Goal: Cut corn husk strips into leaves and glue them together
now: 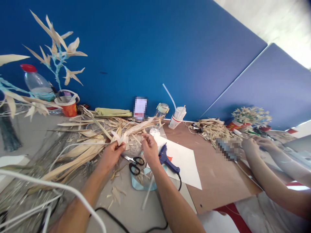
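Observation:
My left hand (113,154) pinches a pale corn husk flower (119,138) between thumb and fingers, its petals pointing up and outward. To its right, my right hand (149,147) is closed with its fingertips together; whatever they hold is too small to make out. Between the hands lie black-handled scissors (136,161), blades toward my left hand. Just right of my right hand, a dark blue glue gun (167,158) rests on a white sheet (188,165). A clear glue stick (147,195) lies below, beside a light blue piece (138,183).
Dried husks (80,145) and wire spread across the left. A red cup (69,108) and bottle (36,82) stand behind them. A phone (140,108), jar (162,110) and paper cup (175,121) line the blue partition. At right, another person's hands (251,145) work near a husk pile (210,129).

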Available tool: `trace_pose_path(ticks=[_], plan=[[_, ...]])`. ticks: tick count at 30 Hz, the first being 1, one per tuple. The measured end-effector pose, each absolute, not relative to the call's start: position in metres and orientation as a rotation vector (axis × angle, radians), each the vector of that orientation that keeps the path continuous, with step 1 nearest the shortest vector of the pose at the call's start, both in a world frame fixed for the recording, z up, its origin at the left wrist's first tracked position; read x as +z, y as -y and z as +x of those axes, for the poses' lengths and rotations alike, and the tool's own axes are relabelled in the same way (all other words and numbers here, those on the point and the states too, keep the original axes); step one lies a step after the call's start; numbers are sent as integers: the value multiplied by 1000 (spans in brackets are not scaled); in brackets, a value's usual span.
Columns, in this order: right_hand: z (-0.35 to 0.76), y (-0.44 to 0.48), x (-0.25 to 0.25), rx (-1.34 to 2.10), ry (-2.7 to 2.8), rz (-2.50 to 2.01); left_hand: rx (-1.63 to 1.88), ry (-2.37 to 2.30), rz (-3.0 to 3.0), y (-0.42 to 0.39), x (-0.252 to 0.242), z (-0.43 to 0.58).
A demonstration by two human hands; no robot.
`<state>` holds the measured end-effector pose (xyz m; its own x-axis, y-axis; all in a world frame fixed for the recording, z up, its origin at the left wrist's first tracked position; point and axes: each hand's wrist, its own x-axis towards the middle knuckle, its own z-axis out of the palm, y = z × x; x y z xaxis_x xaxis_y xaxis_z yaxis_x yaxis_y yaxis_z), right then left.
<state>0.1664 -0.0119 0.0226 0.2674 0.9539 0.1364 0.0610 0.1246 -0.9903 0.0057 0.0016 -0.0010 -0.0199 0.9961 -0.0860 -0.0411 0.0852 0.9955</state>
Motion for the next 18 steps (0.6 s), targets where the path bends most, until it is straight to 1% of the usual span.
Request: trace_pose_path(ticks=[9,18], plan=[[160,11,20,790,1491,-1467,1390,-1212,812,0,14,4],[168,37,57,728,2214,-1762,1446,-1181,815,-1,15,1]])
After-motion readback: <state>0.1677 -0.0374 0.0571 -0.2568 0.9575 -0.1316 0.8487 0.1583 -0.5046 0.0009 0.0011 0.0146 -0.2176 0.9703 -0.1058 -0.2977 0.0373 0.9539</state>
